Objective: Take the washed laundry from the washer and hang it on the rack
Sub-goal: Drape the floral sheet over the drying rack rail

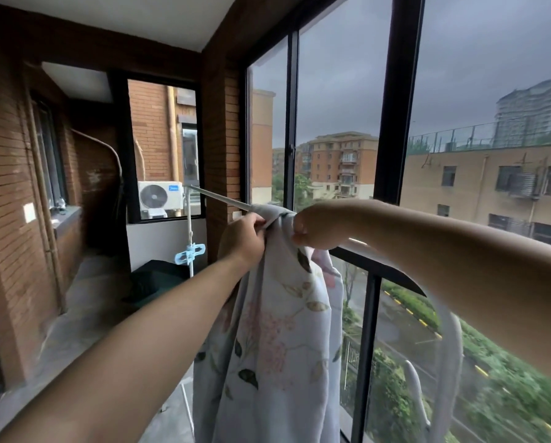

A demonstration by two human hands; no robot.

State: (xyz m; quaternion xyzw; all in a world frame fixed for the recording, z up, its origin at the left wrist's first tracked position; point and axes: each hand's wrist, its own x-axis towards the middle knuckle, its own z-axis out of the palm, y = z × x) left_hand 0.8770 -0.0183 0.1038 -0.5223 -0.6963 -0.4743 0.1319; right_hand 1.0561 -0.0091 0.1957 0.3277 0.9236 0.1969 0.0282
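Note:
A pale floral sheet (277, 340) hangs over the white rack bar (216, 196) and falls down out of the bottom of the frame. My left hand (243, 239) pinches the sheet's top fold just below the bar. On the other side of the fold, my right hand (319, 227) grips the cloth at the bar, fingers curled round it. The bar runs back to a white upright pole (189, 228). The washer is out of sight.
A blue clip (189, 253) is fixed on the pole. Behind it lies a dark green bundle (154, 281) on the floor. Black-framed windows (395, 123) run along the right; a brick wall (8, 203) runs along the left. A white curved rack frame (448, 353) stands at lower right.

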